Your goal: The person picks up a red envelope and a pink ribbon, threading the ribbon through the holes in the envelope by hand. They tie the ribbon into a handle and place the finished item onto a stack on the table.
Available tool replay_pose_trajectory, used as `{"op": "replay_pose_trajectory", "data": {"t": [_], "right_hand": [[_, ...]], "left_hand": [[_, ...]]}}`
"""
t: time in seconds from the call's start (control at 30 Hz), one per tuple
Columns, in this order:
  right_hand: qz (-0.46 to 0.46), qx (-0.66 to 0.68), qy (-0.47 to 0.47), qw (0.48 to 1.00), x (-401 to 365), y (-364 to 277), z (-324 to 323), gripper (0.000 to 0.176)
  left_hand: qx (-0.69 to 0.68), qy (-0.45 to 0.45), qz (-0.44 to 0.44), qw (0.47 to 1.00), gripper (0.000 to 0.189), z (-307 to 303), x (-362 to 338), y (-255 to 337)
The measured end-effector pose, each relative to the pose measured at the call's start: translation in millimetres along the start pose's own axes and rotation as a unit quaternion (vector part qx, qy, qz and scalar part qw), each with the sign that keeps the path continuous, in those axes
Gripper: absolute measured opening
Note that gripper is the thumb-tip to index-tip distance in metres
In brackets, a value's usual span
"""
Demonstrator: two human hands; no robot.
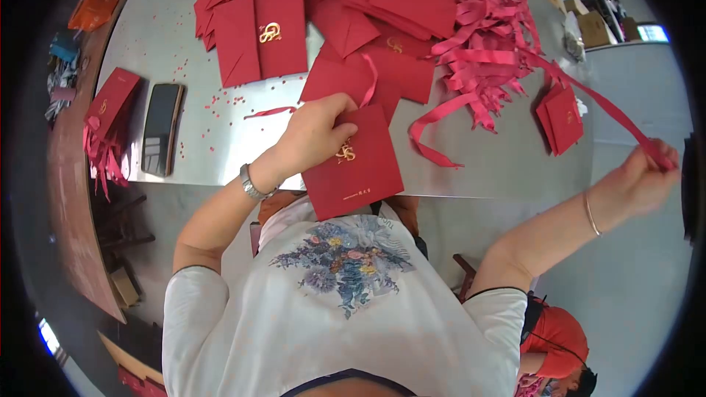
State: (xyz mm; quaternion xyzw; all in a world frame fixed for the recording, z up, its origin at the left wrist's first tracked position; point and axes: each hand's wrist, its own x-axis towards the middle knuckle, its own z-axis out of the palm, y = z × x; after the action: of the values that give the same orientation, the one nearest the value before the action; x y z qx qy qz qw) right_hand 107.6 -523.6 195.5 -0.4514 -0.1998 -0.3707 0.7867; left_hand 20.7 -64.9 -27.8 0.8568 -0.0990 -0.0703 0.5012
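Note:
My left hand (312,132), with a watch at the wrist, is closed on the upper part of a flat red paper bag (364,173) with a gold emblem. The bag lies tilted over the table's front edge; a short pink-red ribbon end rises by my fingertips. Stretched far out to the right, my right hand (641,173) pinches the end of a long red ribbon (607,105). That ribbon runs back, taut, to a heap of cut ribbons (493,29). Another loose ribbon (434,117) curls on the table between bag and heap.
Stacks of flat red bags (283,37) cover the table's (257,151) far middle. A phone (162,129) and ribboned bags (114,106) lie left, among red paper dots. A small red bag stack (560,119) sits right. Another person in orange-red (562,334) is at lower right.

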Motion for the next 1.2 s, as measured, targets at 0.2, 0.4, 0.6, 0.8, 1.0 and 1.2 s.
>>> {"op": "replay_pose_trajectory", "data": {"t": [0.2,0.4,0.6,0.8,1.0,1.2], "right_hand": [[0.149,-0.352,-0.141,0.913,-199.4,96.0,119.4,0.03],[0.357,-0.348,-0.288,0.818,-330.1,142.1,107.9,0.029],[0.237,-0.443,-0.346,0.793,-330.8,137.7,118.0,0.01],[0.204,-0.449,-0.361,0.792,-333.7,146.4,124.4,0.008],[0.31,-0.452,-0.316,0.775,-329.1,151.4,133.6,0.006],[0.139,-0.567,-0.479,0.656,-322.0,151.8,145.9,0.011]], "left_hand": [[-0.03,0.014,-0.035,0.999,0.023,-3.5,2.4,-1.9],[-0.029,-0.025,-0.028,0.999,0.028,-7.2,3.2,-3.8],[0.009,-0.039,-0.043,0.998,0.023,-7.6,6.9,-2.3],[0.051,-0.047,-0.025,0.997,0.019,-3.7,7.1,-5.0],[0.053,-0.033,-0.019,0.998,0.017,-1.0,5.6,-4.8],[0.055,-0.042,-0.027,0.997,0.018,-2.1,4.6,-4.6]]}}
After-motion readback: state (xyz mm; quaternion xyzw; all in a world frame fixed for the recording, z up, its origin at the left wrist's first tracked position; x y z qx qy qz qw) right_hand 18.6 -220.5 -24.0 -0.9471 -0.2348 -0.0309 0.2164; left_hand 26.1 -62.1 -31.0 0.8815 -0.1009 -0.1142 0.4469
